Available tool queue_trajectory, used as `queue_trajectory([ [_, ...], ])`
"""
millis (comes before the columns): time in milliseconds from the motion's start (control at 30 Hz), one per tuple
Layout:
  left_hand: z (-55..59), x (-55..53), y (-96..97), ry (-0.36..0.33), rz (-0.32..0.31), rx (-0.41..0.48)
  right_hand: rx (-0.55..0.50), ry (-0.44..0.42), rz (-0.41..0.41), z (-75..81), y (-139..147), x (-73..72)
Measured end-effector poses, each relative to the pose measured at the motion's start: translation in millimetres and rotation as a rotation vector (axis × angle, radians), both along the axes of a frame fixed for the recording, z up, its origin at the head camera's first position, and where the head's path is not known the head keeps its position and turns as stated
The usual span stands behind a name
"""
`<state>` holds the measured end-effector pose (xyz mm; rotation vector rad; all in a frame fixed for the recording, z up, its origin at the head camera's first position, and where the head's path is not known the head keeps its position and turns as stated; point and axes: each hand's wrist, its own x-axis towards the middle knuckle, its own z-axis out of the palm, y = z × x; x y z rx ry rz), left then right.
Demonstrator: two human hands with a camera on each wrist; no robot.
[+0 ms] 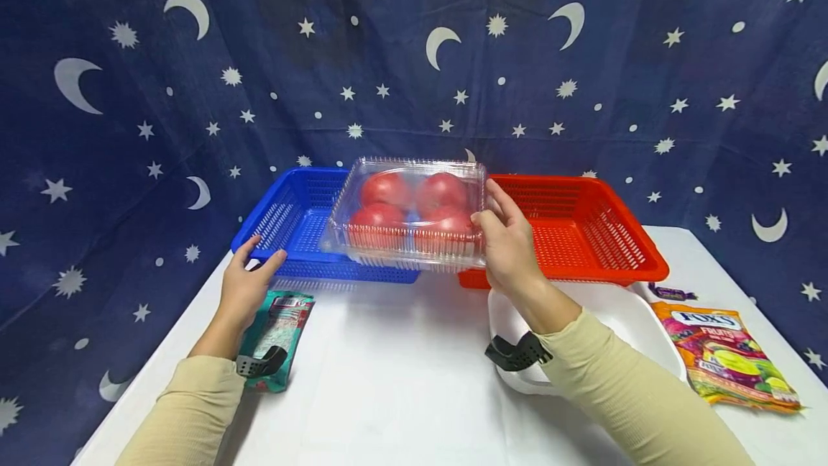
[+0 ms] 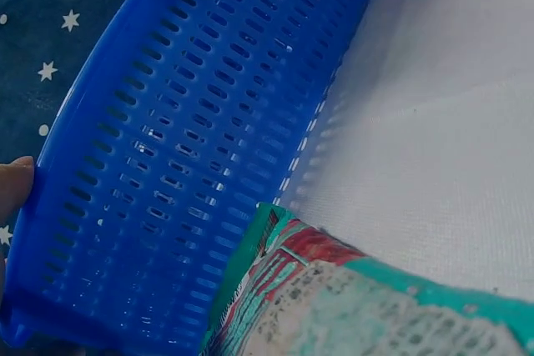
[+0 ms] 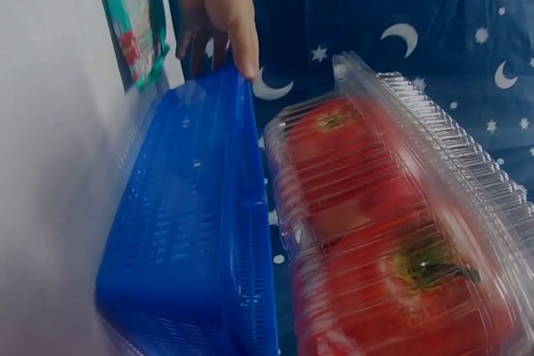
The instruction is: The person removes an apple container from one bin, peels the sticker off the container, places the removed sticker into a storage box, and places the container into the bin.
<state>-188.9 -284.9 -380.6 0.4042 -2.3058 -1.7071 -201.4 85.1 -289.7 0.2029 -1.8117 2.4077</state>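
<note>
A clear plastic clamshell box (image 1: 414, 261) with several red tomatoes (image 1: 442, 193) inside is held up by my right hand (image 1: 514, 247), which grips its right end, thumb on the near side. The box is tilted and overlaps the blue basket (image 1: 349, 268) and part of the red basket (image 1: 563, 232) in the head view. My left hand (image 1: 242, 286) touches the near left corner of the blue basket, thumb and index finger spread at the rim; its other fingers are mostly hidden in the head view. Below that hand lies a green packet (image 1: 284, 336).
A white plastic tub (image 1: 637, 322) stands under my right forearm, in front of the red basket. To its right lie an orange Fox's candy bag (image 1: 727, 358) and a small purple wrapped candy (image 1: 673, 293). A dark blue curtain (image 1: 414, 56) hangs behind the white table (image 1: 388, 394).
</note>
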Motion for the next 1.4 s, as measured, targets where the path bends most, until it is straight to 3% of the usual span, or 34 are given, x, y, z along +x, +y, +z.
queue_trajectory([
  [200,2.5,0.1,0.0,-0.004,0.009,-0.033,0.022,-0.008,-0.052,2.5,-24,-28.8],
  [433,4.2,-1.2,-0.6,-0.006,0.009,-0.051,0.102,-0.028,-0.101,-8.2,-52,-54.9],
  [667,4.3,-0.6,-1.3,0.001,0.019,-0.056,0.168,0.007,-0.100,-14.3,-83,-67.3],
  [1067,0.3,-2.8,2.1,-0.008,0.011,-0.034,0.221,-0.119,-0.074,-40.5,-114,-78.1],
  [1200,0.9,-3.7,2.5,-0.005,0.008,-0.028,0.287,-0.158,-0.026,-43.4,-116,-80.9],
  [1400,-0.1,-2.2,-0.7,0.002,0.025,-0.036,0.461,-0.186,0.174,-41.9,-113,-83.8],
])
